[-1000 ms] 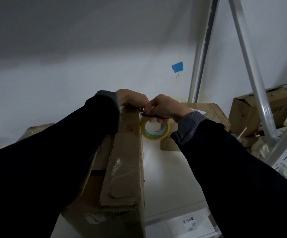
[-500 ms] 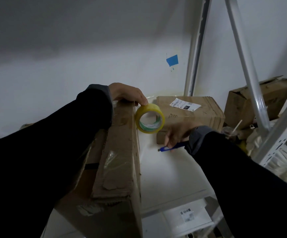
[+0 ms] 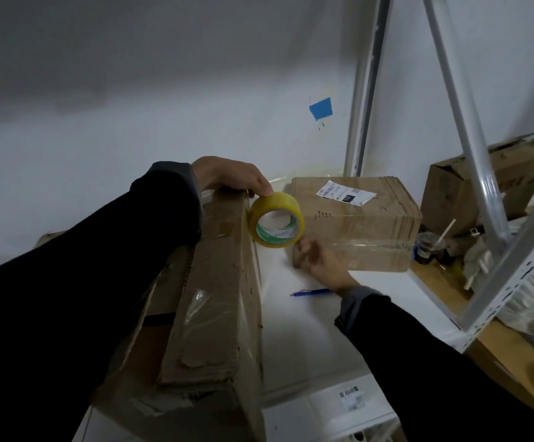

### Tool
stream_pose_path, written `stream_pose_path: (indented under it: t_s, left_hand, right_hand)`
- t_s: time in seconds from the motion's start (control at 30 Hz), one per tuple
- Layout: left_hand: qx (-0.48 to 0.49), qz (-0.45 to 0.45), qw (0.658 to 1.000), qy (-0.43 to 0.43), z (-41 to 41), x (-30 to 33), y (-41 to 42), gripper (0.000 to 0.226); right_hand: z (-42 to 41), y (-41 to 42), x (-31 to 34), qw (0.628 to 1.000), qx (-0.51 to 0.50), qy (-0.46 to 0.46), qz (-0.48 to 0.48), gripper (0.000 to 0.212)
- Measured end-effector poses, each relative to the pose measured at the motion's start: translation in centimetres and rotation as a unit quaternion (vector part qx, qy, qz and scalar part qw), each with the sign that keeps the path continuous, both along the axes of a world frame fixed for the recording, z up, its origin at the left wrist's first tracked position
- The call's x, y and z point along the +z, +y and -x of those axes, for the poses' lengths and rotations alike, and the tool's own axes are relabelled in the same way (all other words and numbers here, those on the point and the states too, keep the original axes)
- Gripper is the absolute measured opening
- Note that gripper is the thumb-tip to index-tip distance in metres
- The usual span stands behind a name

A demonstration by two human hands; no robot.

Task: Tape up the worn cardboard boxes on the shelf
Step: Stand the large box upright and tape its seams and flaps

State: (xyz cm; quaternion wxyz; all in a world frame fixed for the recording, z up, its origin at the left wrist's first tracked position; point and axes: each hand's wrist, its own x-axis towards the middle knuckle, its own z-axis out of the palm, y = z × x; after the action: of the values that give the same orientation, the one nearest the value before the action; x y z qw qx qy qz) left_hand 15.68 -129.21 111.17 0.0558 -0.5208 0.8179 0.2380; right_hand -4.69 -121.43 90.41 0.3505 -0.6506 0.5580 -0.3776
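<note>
A long worn cardboard box (image 3: 214, 282) with torn edges and old clear tape lies on the white shelf (image 3: 307, 339), running away from me. My left hand (image 3: 230, 177) rests over its far end, and its fingertips pinch a yellow tape roll (image 3: 283, 202) hanging at the box's top right edge. My right hand (image 3: 319, 263) is just below and to the right of the roll, blurred, fingers loose and holding nothing. A blue pen (image 3: 311, 292) lies on the shelf beside my right wrist.
A taped box with a shipping label (image 3: 355, 231) stands behind my right hand. Farther right are another brown box (image 3: 450, 193), a plastic cup with a stick (image 3: 426, 247) and white bags. Grey shelf uprights (image 3: 359, 122) rise at the right. A blue tape patch (image 3: 321, 108) marks the wall.
My right hand left the roll, came down, laid the blue pen on the shelf and now rises toward the roll again. My left hand kept the roll at the box's far end.
</note>
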Motion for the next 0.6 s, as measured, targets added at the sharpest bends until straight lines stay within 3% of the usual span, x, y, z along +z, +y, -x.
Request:
stream_pose_path:
  t_s: [0.07,0.17,0.37,0.5,0.6]
  left_hand:
    - [0.000,-0.001,1.000,0.004,0.0,-0.1,-0.2,0.033]
    - [-0.006,-0.003,1.000,0.013,-0.1,0.0,-0.1,0.030]
    - [-0.012,0.057,0.998,-0.005,-0.8,0.3,0.6,0.031]
    - [0.031,0.070,0.993,-0.087,-0.9,0.3,1.5,0.058]
    - [0.064,0.068,0.990,-0.109,-1.1,-0.2,1.8,0.059]
  right_hand:
    - [-0.7,0.3,3.8,0.986,0.027,-0.162,0.033,0.062]
    - [-1.7,0.0,7.7,0.977,0.077,-0.192,0.049,0.078]
    - [-2.8,-1.0,8.3,0.989,0.032,-0.087,0.119,0.038]
    - [-3.0,-0.9,8.2,0.990,0.023,-0.090,0.102,0.035]
    - [-3.3,-1.2,8.0,0.992,0.018,-0.076,0.100,0.034]
